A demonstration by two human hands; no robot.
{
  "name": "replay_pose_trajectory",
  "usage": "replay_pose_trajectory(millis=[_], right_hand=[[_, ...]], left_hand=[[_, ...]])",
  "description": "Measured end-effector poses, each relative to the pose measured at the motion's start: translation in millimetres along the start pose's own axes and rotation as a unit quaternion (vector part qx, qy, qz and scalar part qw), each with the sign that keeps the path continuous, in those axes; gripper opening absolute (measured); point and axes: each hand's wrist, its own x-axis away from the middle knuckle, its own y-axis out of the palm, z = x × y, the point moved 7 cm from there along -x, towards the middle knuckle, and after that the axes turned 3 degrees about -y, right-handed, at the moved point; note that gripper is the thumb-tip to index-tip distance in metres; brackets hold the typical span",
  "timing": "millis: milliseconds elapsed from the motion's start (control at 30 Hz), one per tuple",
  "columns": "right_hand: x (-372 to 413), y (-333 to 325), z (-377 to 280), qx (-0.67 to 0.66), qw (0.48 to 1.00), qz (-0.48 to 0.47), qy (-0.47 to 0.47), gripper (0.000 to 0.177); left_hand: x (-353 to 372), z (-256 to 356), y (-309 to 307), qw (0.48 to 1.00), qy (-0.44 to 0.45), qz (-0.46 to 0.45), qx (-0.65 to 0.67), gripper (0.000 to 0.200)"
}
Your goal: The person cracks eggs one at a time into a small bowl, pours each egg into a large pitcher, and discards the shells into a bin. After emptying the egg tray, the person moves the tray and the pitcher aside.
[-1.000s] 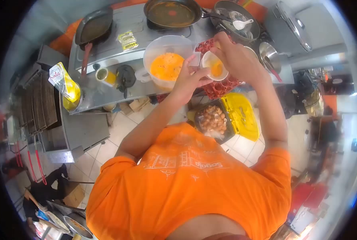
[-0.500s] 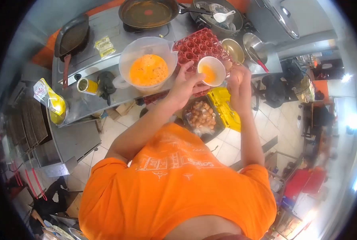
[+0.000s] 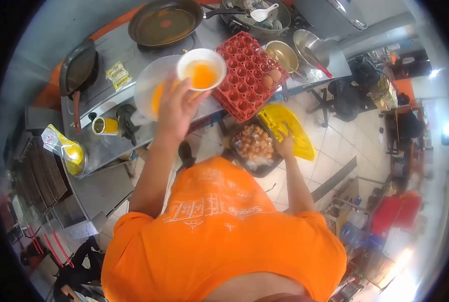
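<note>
My left hand [image 3: 176,108] grips a small white bowl [image 3: 182,64] with orange-yellow egg in it, raised over the large clear pitcher [image 3: 143,80], whose orange contents show partly behind my wrist. Low on the right, my right hand [image 3: 284,145] is beside the yellow bin lid [image 3: 302,138], near a dark bin full of eggshells [image 3: 254,143]; its fingers are too small and blurred to read. Between the bowl and the metal bowls lies a red egg tray [image 3: 242,75] with two brown eggs [image 3: 271,78] at its right side.
A round frying pan [image 3: 164,22] and a grill pan [image 3: 78,65] rest on the stove, with a yellow packet [image 3: 118,75] nearby. An open tin [image 3: 105,126] stands at the counter edge. Metal bowls [image 3: 282,54] sit at the back right.
My left hand has carried the bowl left, from the egg tray to above the pitcher. My right hand has left the tray and dropped down to the yellow lid and shell bin.
</note>
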Motion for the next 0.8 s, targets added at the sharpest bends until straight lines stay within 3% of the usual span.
replay_pose_trajectory(millis=[67, 133, 200, 267, 333, 367, 500, 567, 600, 633, 667, 700, 767, 800], right_hand=[[-47.4, -33.2, -8.9, -0.134, 0.982, -0.063, 0.118, 0.041], [-94.4, -81.5, -58.9, -0.133, 0.987, -0.001, 0.094, 0.034], [-132.1, -114.5, -115.2, -0.133, 0.981, 0.131, -0.045, 0.034], [-148.8, -143.2, -176.7, -0.074, 0.973, 0.178, -0.124, 0.035], [-172.6, -118.6, -177.6, -0.057, 0.974, 0.137, -0.169, 0.037], [-182.9, -102.6, -180.6, -0.038, 0.972, 0.097, -0.213, 0.039], [-194.6, -96.6, -170.6, -0.066, 0.976, 0.067, -0.197, 0.041], [-176.4, -124.5, -192.7, -0.144, 0.961, 0.101, -0.212, 0.042], [-172.9, -129.8, -194.7, -0.365, 0.919, 0.075, -0.132, 0.043], [-169.7, -122.7, -193.9, -0.564, 0.824, 0.04, -0.038, 0.043], [-166.8, -107.2, -203.0, -0.594, 0.803, -0.047, -0.004, 0.043], [-160.5, -105.3, -220.3, -0.597, 0.8, -0.059, -0.006, 0.043], [-131.9, -100.7, -295.2, -0.673, 0.705, -0.221, -0.038, 0.039], [-120.4, -105.8, -321.5, -0.677, 0.698, -0.229, -0.039, 0.039]], left_hand=[[3.3, 26.5, -20.5, 0.997, 0.044, 0.031, -0.052, 0.047], [7.0, 48.0, -52.6, 0.967, 0.135, 0.097, -0.195, 0.057], [10.4, 58.6, -60.9, 0.946, 0.153, 0.13, -0.255, 0.065], [15.3, 67.5, -62.6, 0.92, 0.177, 0.163, -0.308, 0.074], [23.3, 75.8, -54.9, 0.834, 0.204, 0.194, -0.474, 0.085], [25.5, 76.3, -56.4, 0.833, 0.21, 0.203, -0.47, 0.085], [33.3, 77.5, -59.3, 0.833, 0.253, 0.185, -0.456, 0.09], [39.4, 84.5, -57.4, 0.81, 0.29, 0.185, -0.476, 0.091], [40.5, 87.1, -58.6, 0.809, 0.293, 0.199, -0.47, 0.091], [41.4, 88.0, -58.8, 0.817, 0.293, 0.194, -0.457, 0.091], [42.7, 88.5, -59.6, 0.825, 0.292, 0.188, -0.446, 0.092], [42.1, 89.4, -62.8, 0.821, 0.292, 0.2, -0.449, 0.092], [35.6, 87.7, -67.0, 0.845, 0.299, 0.166, -0.411, 0.091], [32.7, 86.4, -71.6, 0.848, 0.286, 0.176, -0.41, 0.09]])
